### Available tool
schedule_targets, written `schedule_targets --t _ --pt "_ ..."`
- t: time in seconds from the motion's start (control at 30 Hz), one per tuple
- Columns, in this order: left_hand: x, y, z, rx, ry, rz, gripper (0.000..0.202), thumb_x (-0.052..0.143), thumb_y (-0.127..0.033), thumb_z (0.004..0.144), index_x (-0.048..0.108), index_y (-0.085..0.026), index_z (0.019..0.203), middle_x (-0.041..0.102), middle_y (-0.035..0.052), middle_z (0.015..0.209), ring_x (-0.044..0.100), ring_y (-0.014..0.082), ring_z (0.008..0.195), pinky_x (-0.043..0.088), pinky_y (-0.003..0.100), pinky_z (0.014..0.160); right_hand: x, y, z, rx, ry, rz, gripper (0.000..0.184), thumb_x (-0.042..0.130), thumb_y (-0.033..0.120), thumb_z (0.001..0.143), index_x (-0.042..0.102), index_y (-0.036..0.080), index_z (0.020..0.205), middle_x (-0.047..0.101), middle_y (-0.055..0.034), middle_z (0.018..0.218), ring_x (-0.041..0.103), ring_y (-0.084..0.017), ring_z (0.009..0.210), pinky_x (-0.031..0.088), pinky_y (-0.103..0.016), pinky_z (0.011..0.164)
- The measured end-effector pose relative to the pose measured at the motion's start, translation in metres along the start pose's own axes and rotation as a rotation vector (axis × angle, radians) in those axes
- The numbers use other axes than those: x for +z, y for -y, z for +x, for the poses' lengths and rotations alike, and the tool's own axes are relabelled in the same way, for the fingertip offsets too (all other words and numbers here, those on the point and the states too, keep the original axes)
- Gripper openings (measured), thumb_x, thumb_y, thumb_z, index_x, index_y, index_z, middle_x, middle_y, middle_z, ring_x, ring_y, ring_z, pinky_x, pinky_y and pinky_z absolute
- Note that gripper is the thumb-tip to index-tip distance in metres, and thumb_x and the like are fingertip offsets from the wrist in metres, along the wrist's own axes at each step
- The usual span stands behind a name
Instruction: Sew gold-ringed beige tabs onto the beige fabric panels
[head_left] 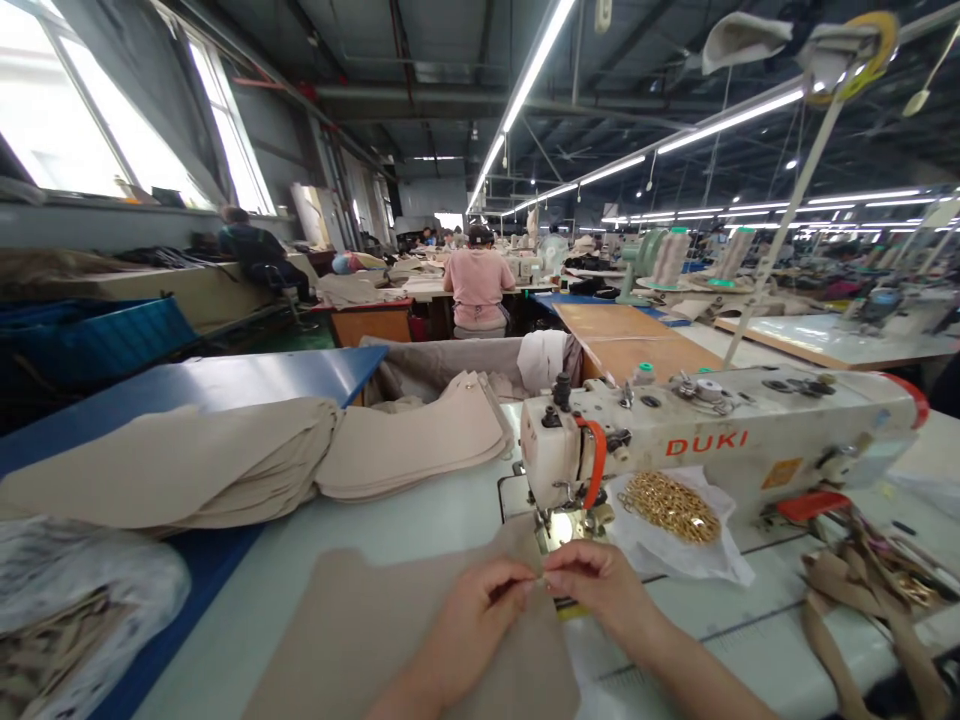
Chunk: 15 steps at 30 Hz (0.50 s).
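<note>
A beige fabric panel [352,620] lies flat on the pale table, its edge near the needle area of a white sewing machine [795,430]. My left hand [480,615] rests over this panel with thumb and forefinger pinched together. Just right of it, below the lit presser foot [561,530], my right hand [604,590] pinches too. The fingertips of both hands almost meet. Something small and pale seems to be between them, too small to name. Gold metal rings or links [671,507] lie heaped on white sheeting beside the machine.
Stacked beige fabric pieces [405,440] and a larger pile [172,465] lie left. A plastic bag [82,590] holds beige strips at lower left. Fabric straps [862,610] hang at the right edge. A person in pink [478,278] sits ahead, beyond a cloth-lined bin [450,355].
</note>
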<state>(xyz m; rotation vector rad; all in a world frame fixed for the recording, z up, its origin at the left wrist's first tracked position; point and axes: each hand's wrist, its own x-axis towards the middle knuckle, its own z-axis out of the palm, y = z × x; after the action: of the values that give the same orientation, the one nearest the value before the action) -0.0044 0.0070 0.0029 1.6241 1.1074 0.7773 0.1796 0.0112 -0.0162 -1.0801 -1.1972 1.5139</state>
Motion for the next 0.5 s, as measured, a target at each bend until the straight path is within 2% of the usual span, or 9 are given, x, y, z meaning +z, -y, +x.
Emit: schedule_targets --t 0.1,0.2,0.3,0.4,0.5 --pt "0.001 0.008 0.001 -0.063 0.046 -0.153 0.026 0.058 -0.04 0.078 0.069 -0.016 0.079 0.053 -0.0034 0.058 0.045 0.0105 0.052 0.036 0.022 0.052 0.001 -0.001 -0.002 0.046 0.039 0.06 0.033 0.082 0.045 0.056 0.071 0.018 0.072 0.065 -0.0003 0.064 0.059 -0.013 0.06 0.048 -0.027 0.064" --pt "0.002 0.014 0.003 -0.109 0.066 -0.248 0.037 0.063 -0.051 0.073 0.067 -0.015 0.077 0.05 -0.0048 0.053 0.043 0.0089 0.048 0.033 0.021 0.049 0.0 -0.004 -0.002 0.022 0.081 0.059 0.029 0.08 0.042 0.061 0.071 0.019 0.075 0.065 -0.0007 0.066 0.059 -0.013 0.061 0.047 -0.025 0.063" --pt "0.004 0.016 0.005 -0.152 0.053 -0.307 0.047 0.067 -0.061 0.064 0.064 -0.015 0.073 0.048 -0.0059 0.049 0.041 0.0076 0.044 0.032 0.021 0.046 -0.002 -0.01 -0.002 -0.156 0.056 -0.07 0.021 0.074 0.039 0.07 0.071 0.021 0.081 0.064 -0.0021 0.074 0.059 -0.014 0.066 0.046 -0.024 0.062" --pt "0.006 0.02 0.008 -0.187 0.048 -0.346 0.053 0.069 -0.066 0.055 0.059 -0.017 0.071 0.049 -0.007 0.046 0.039 0.0066 0.04 0.03 0.021 0.044 -0.002 -0.019 -0.002 -0.366 -0.009 -0.304 0.008 0.066 0.027 0.076 0.071 0.022 0.08 0.064 -0.0036 0.08 0.058 -0.015 0.071 0.045 -0.023 0.064" --pt "0.008 0.024 0.011 -0.219 0.058 -0.366 0.056 0.072 -0.068 0.048 0.053 -0.019 0.066 0.048 -0.0081 0.044 0.036 0.0055 0.037 0.026 0.021 0.041 0.001 -0.03 0.0 -0.323 0.017 -0.408 0.009 0.061 0.019 0.075 0.07 0.021 0.077 0.063 -0.0024 0.073 0.057 -0.014 0.065 0.044 -0.021 0.059"
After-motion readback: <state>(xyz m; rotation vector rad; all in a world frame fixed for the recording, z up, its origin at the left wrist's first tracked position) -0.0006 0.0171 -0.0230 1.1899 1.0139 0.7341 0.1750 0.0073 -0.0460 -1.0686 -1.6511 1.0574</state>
